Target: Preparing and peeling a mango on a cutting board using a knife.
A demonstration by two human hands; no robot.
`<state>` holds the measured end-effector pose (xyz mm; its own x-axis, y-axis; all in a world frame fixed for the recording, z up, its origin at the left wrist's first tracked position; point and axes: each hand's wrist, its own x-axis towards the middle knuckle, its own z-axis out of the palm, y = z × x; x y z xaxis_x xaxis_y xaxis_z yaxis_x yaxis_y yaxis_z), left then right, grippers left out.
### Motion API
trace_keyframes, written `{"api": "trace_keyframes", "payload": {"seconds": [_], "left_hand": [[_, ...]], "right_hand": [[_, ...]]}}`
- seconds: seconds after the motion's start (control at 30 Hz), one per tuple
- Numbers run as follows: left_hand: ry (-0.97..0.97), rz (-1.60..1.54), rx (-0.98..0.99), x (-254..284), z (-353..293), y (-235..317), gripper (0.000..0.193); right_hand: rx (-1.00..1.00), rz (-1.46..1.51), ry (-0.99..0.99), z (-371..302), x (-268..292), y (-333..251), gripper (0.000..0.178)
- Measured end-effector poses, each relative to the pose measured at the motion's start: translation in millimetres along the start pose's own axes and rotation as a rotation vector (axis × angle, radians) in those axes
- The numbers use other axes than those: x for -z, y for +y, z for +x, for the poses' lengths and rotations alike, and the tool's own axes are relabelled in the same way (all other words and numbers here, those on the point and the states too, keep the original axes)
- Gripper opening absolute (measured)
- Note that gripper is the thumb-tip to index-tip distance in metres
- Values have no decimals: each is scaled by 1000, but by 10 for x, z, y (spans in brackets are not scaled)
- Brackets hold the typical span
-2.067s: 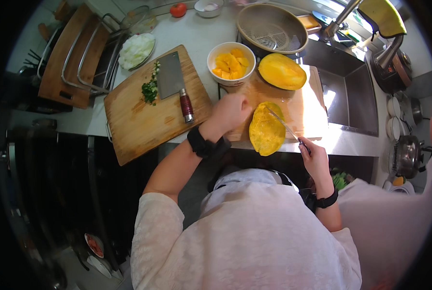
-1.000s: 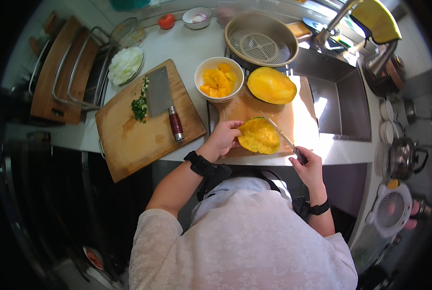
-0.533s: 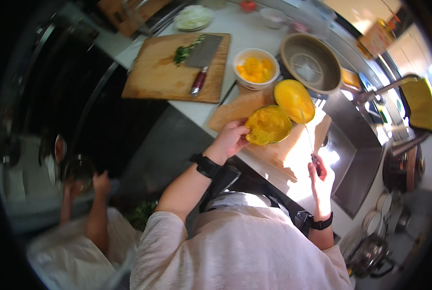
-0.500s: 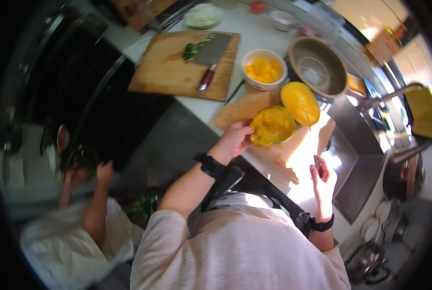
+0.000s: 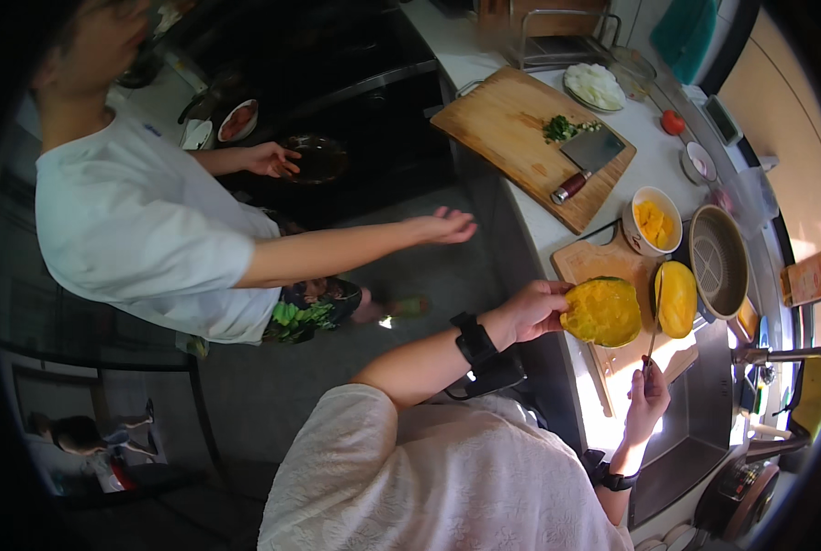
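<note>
My left hand [image 5: 537, 310] grips a pumpkin half [image 5: 603, 312] by its edge, with the hollowed yellow-orange inside facing up. Held in my right hand [image 5: 647, 397] is a thin, long metal utensil [image 5: 655, 317] pointing away from me; whether it is a knife or a spoon seen edge-on I cannot tell. It rises between that half and a second pumpkin half [image 5: 676, 300], which lies to the right. Below both is a small wooden board [image 5: 580, 262]. A patterned bowl [image 5: 633, 219] of orange chunks stands just beyond.
Further off, a large cutting board [image 5: 511, 124] carries a cleaver [image 5: 589, 151] and chopped greens. A colander [image 5: 718, 257] stands near the sink [image 5: 677, 459] and faucet [image 5: 787, 354]. At left, a co-worker's hand [image 5: 442, 226] reaches toward my side; their other hand is by a glass lid [image 5: 317, 158].
My view has swung left, bringing the co-worker fully into sight, one arm now stretched toward me. My right hand and its utensil have come closer to the held pumpkin half.
</note>
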<state>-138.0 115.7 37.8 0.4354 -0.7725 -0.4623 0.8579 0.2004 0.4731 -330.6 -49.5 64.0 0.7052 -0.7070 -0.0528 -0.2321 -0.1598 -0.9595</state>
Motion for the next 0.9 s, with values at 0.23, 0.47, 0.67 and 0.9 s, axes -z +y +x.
{"api": "trace_keyframes", "payload": {"seconds": [0.23, 0.47, 0.67, 0.9], "left_hand": [[-8, 54, -69, -70, -455, 105, 29], [11, 4, -91, -267, -575, -201, 32], [0, -45, -180, -232, -732, -546, 31], [68, -35, -249, -427, -990, -818, 29]], "right_hand": [[1, -42, -72, 44, -211, -128, 24], [71, -66, -149, 47, -12, -79, 23], [123, 62, -199, 59, 178, 142, 29], [221, 42, -299, 42, 363, 333, 28]]}}
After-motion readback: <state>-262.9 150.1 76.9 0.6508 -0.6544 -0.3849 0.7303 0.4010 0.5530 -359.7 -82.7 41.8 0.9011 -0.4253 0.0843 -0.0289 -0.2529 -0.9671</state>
